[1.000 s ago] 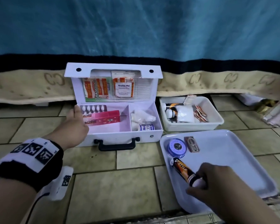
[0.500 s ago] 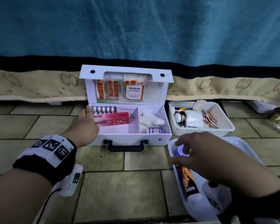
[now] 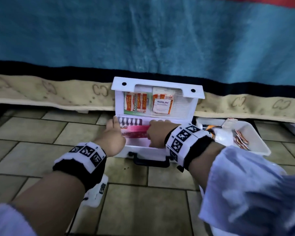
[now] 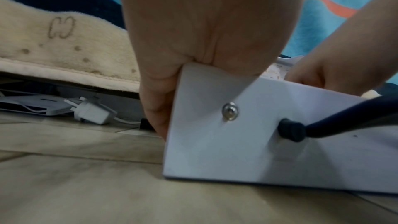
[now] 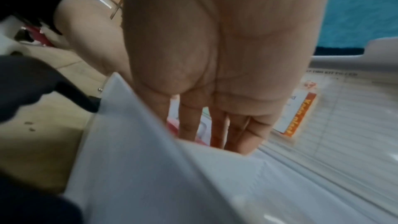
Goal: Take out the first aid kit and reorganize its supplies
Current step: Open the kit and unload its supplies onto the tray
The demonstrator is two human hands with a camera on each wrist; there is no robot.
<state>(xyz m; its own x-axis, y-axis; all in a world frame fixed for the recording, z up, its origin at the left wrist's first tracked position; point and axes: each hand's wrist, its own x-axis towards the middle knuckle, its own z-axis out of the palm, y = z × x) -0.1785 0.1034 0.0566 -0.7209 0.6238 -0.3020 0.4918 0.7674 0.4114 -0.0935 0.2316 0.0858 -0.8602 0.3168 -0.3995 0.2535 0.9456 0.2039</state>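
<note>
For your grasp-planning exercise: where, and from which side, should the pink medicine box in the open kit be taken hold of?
Grip the pink medicine box across its long edges, from above: it lies flat in the first aid kit, probably easiest at the free right end by the right hand.

Blue blanket (image 3: 143, 40) with beige border above tiled floor (image 3: 134, 201); white charger plug (image 4: 92, 113) underneath.

1. The white first aid kit (image 3: 180, 106) stands open on the tiled floor, lid upright, black carry handle (image 3: 151, 161) facing the person.
2. Bandage packets (image 3: 136, 103) and an alcohol pad (image 3: 162, 105) sit in the lid pocket.
3. A pink medicine box (image 3: 136, 132) (label partly hidden) and a white blister pack (image 3: 129, 121) lie in the left compartment.
</note>
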